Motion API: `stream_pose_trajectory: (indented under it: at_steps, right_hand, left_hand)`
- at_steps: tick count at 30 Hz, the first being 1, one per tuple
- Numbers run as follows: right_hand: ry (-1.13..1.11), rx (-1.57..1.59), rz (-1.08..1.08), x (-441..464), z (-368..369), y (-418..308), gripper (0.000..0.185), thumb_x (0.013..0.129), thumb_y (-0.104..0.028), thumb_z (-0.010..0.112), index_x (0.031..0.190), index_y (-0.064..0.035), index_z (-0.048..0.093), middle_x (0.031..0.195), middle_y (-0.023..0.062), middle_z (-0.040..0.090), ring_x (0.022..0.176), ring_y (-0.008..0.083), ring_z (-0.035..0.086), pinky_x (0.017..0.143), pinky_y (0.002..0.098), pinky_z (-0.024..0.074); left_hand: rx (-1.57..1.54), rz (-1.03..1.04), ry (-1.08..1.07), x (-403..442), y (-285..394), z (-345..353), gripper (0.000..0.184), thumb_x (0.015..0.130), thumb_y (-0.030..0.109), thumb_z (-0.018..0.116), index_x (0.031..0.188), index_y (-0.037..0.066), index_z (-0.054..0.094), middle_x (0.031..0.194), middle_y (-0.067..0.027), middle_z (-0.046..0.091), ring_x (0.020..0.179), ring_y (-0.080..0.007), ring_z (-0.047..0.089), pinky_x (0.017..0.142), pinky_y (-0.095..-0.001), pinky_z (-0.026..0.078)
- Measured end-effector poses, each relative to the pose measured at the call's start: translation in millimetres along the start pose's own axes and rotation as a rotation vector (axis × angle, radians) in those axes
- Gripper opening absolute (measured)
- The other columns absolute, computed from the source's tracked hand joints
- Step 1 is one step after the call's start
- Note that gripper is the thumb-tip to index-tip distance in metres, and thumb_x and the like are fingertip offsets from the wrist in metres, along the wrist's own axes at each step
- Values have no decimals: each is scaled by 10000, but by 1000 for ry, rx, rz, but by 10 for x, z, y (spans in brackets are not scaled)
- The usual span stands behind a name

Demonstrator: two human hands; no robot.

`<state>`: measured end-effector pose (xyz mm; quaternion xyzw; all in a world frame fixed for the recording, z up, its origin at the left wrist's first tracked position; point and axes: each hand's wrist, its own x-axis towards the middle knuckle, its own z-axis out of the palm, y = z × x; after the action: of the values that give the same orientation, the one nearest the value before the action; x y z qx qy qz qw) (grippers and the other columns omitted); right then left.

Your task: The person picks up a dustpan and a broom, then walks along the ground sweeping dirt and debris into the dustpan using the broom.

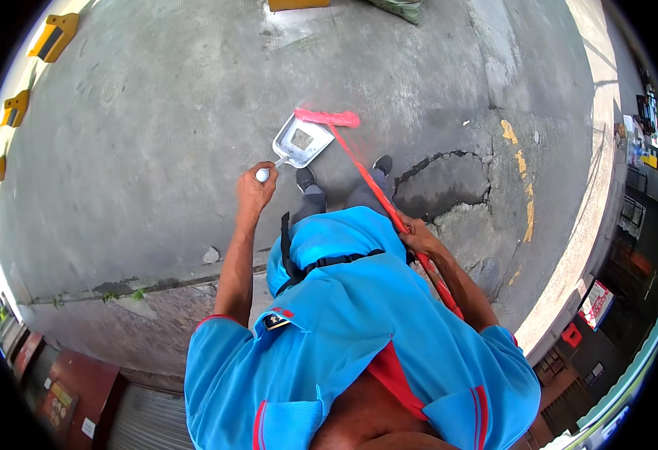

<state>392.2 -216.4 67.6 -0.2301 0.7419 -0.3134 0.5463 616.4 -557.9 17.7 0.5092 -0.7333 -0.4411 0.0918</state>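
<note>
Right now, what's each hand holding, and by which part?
Left hand: the dustpan, by its handle. Right hand: the red broom, partway along its stick.

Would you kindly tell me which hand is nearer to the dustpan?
Left: the left hand holds the dustpan by its handle, while the right hand is farther off to its right, holding the red broom.

The long, thin red broom stick (pixel 362 171) ends in a bar-shaped, coral-pink bristle head (pixel 329 118). The shallow white plastic dustpan (pixel 281 140) shows a grey-beige square (pixel 301 139) inside. Flaking yellow paint (pixel 529 214) marks the mottled grey concrete ground (pixel 179 142) towards its right edge; along its left edge, chunky yellow blocks (pixel 64 34) carry black bands (pixel 47 43). The collared blue fabric shirt (pixel 359 315) has red trim (pixel 482 412).
</note>
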Motion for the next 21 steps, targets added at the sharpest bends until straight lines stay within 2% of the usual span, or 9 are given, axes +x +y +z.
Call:
stream_pose_trajectory:
  at_steps: [2, 3, 4, 7, 12, 14, 16, 18, 21]
  right_hand:
    - [-126, 274, 431, -235, 44, -535, 749, 748, 3, 522, 1454, -109, 299, 603, 14, 491, 405, 102, 441, 374, 246, 349]
    - [-95, 314, 464, -313, 82, -515, 738, 761, -9, 543, 1451, -135, 312, 599, 13, 498, 389, 83, 422, 362, 237, 335]
    - [-82, 324, 470, -410, 88, -537, 738, 761, -9, 543, 1451, -135, 312, 599, 13, 498, 389, 83, 422, 362, 237, 335]
    - [9, 619, 486, -711, 147, -508, 694, 799, -19, 562, 1443, -135, 331, 581, 9, 479, 362, 95, 402, 346, 252, 311]
    - [218, 562, 496, -855, 417, -502, 712, 800, -16, 531, 1457, -164, 301, 577, 8, 462, 352, 99, 399, 335, 270, 323]
    - [383, 660, 470, -789, 484, -184, 701, 800, -18, 515, 1454, -164, 308, 584, 10, 464, 362, 103, 417, 339, 268, 332]
    - [429, 727, 443, -784, 415, 97, 696, 800, -26, 513, 1451, -166, 311, 593, 8, 457, 375, 108, 432, 341, 270, 346]
    - [572, 741, 512, -835, 350, 257, 696, 799, -35, 515, 1450, -160, 303, 603, 9, 454, 380, 111, 436, 340, 276, 361]
    - [677, 809, 538, -924, 254, 724, 620, 811, -49, 517, 1402, -140, 357, 613, 10, 457, 383, 108, 409, 337, 282, 353]
  left_hand:
    - [-17, 37, -23, 38, -88, 39, 186, 783, 204, 647, 884, 58, 699, 574, -111, 588, 524, -187, 574, 523, -324, 449]
    - [-49, 17, -40, 43, -141, 43, 185, 782, 198, 647, 891, 57, 699, 584, -116, 592, 528, -188, 575, 525, -323, 450]
    - [-79, -3, -53, 45, -189, 49, 185, 781, 191, 647, 899, 57, 698, 594, -120, 596, 533, -188, 576, 527, -321, 450]
    - [-17, 35, -55, 13, -185, -28, 185, 779, 183, 648, 907, 60, 699, 610, -124, 599, 547, -180, 579, 532, -320, 451]
    - [-30, 56, -115, -7, -275, -46, 196, 771, 164, 644, 927, 58, 698, 603, -100, 595, 552, -160, 573, 532, -312, 448]
    - [7, 73, -129, 29, -255, -37, 186, 793, 175, 640, 941, 85, 705, 584, 2, 534, 568, -77, 514, 533, -252, 421]
    - [13, 110, -156, 65, -191, -45, 182, 789, 170, 643, 939, 87, 706, 586, 4, 536, 570, -76, 515, 532, -253, 422]
    - [30, 136, -172, 89, -143, -61, 201, 768, 156, 640, 929, 51, 699, 574, -60, 569, 534, -136, 546, 527, -292, 440]
    - [76, 192, -214, 172, -113, -50, 196, 766, 155, 641, 922, 52, 700, 576, -60, 561, 543, -127, 539, 533, -288, 440]
